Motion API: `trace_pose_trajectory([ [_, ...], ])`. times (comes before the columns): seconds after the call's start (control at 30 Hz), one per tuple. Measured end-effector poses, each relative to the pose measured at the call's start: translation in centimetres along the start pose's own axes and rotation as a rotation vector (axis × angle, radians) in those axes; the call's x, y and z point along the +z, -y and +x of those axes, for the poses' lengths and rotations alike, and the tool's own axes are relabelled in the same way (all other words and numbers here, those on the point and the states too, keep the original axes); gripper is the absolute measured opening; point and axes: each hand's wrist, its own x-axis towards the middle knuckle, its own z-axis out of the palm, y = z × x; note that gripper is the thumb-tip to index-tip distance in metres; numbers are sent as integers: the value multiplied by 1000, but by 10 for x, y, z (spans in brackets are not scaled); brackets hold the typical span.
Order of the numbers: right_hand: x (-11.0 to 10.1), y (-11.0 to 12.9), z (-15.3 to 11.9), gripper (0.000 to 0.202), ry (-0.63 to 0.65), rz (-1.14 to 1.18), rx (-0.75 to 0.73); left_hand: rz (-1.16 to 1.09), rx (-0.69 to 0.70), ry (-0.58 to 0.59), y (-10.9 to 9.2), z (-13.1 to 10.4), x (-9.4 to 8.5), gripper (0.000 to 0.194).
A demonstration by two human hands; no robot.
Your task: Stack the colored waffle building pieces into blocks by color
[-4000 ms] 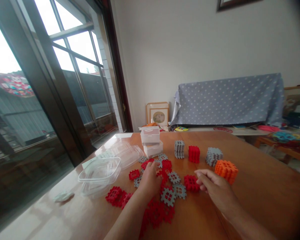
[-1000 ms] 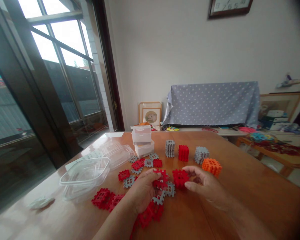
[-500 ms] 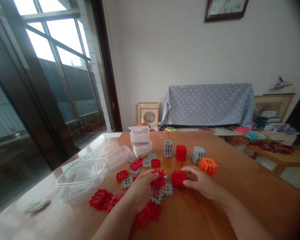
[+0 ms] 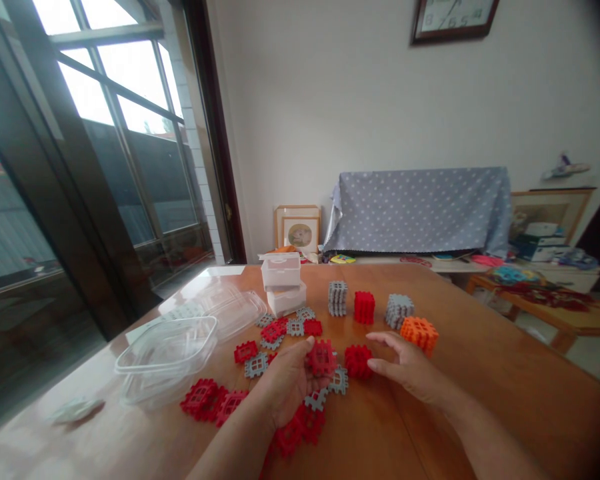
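In the middle of the wooden table (image 4: 460, 427), my left hand (image 4: 293, 383) is closed on a red interlocking plastic tile (image 4: 323, 358), its face tilted up toward me. My right hand (image 4: 405, 367) is open, thumb and fingers apart, beside a short red stack of tiles (image 4: 359, 361). From here I cannot tell whether the thumb touches that stack. Under and around my left hand lie loose red tiles (image 4: 300, 427) and grey tiles (image 4: 338, 380), partly covered by the hand and forearm.
Further back stand a grey stack (image 4: 337, 298), a red stack (image 4: 364, 307), another grey stack (image 4: 399, 311) and an orange stack (image 4: 419, 334). Two small white boxes (image 4: 286, 299) are piled behind the loose tiles. Clear plastic containers (image 4: 166, 347) and a crumpled packet (image 4: 75, 411) occupy the left side.
The red tile in my left hand has tipped so its face shows more. My right hand's fingers have spread slightly beside the short red stack.
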Motion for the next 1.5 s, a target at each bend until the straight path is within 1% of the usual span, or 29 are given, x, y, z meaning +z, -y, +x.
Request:
trace_pose_trajectory([
  [0.07,4,9,-3,55,-47,-60,-31,-21,-32,19,-1,0,2,36],
  [0.13,11,21,-7,55,-56,-101,-65,-36,-51,41,-1,0,4,39],
  [0.23,26,37,-16,59,-40,-143,-137,-33,-63,52,2,-1,6,34],
  [0.33,37,48,-23,66,-27,-150,-194,-10,-58,66,5,-3,7,30],
  [0.4,41,52,-25,68,-29,-147,-222,11,-46,105,7,-3,7,30],
  [0.47,42,55,-26,64,-22,-148,-256,51,-27,135,10,-4,7,32],
  [0.6,40,59,-27,46,-30,-182,-297,81,9,153,13,-5,7,33],
  [0.73,39,63,-26,42,-122,-252,-201,27,65,175,13,-5,6,24],
  [0.8,38,63,-26,44,-125,-264,-169,39,97,161,12,-5,6,23],
  [1.0,29,59,-28,70,0,-135,-193,163,148,82,13,-1,6,26],
  [1.07,27,57,-28,68,47,-102,-216,198,140,89,14,0,6,28],
  [1.17,26,57,-27,58,121,-53,-252,233,120,109,15,0,5,30],
  [1.27,25,60,-26,49,146,-7,-251,263,123,124,14,-1,6,32],
  [1.33,21,60,-25,46,121,3,-221,310,142,124,14,-1,8,33],
  [1.4,14,55,-22,46,50,-14,-168,407,190,95,14,-1,10,30],
  [1.47,6,45,-18,50,-43,-41,-108,601,266,66,14,-3,11,23],
  [1.5,2,39,-15,51,-80,-46,-85,728,320,69,15,-5,11,19],
])
